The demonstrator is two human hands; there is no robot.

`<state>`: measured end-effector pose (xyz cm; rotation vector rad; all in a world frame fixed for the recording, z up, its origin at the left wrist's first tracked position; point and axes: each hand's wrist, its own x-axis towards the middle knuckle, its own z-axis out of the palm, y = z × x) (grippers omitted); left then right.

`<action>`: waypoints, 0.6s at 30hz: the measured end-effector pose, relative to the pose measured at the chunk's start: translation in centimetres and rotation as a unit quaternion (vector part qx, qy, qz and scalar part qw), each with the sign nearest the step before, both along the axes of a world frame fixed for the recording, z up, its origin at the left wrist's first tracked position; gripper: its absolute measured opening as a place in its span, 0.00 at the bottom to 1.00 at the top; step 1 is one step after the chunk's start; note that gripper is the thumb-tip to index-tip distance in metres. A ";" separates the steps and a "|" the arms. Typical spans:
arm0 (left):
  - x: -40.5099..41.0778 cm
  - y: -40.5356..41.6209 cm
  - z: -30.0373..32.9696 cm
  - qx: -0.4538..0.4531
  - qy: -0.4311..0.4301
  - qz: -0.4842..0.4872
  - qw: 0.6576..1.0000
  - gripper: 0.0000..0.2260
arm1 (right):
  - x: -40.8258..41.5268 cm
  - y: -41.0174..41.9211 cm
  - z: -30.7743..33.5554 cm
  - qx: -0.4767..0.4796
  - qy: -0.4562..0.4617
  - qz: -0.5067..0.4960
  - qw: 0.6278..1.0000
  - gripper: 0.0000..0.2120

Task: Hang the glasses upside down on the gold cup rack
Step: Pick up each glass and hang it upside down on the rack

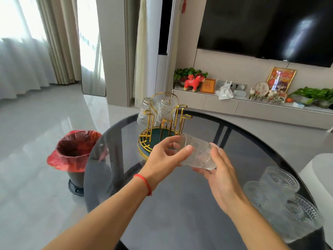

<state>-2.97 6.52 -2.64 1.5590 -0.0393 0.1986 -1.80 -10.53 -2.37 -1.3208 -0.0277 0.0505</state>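
Note:
A clear embossed glass (pixel 200 152) lies on its side in the air above the round dark table (pixel 180 213), just in front of the gold cup rack (pixel 163 123). My left hand (pixel 162 159) grips its open end and my right hand (pixel 219 175) holds its base. The rack has a green tray base and gold pegs. Two glasses hang upside down on its far pegs, one (pixel 144 112) at the left and one (pixel 166 109) in the middle. Three more glasses (pixel 277 192) stand in a cluster near the table's right edge.
A bin with a red bag (pixel 75 150) stands on the floor left of the table. Behind are a low TV cabinet (pixel 252 107) with ornaments and plants, a wall television (pixel 266 26) and curtains at the left.

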 end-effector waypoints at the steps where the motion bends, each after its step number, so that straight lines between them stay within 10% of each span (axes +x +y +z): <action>1: 0.2 0.2 -0.2 0.039 0.005 0.001 0.999 0.28 | 0.5 -0.3 0.1 -0.011 -0.013 -0.025 1.000 0.18; 6: 1.8 2.3 -2.9 0.432 -0.042 0.089 0.896 0.15 | 4.3 -1.4 3.9 -0.163 -0.148 -0.204 0.954 0.26; 18: 3.2 2.0 -3.7 0.554 -0.030 0.096 0.827 0.15 | 16.9 3.8 11.9 -0.309 -0.099 -0.140 0.936 0.26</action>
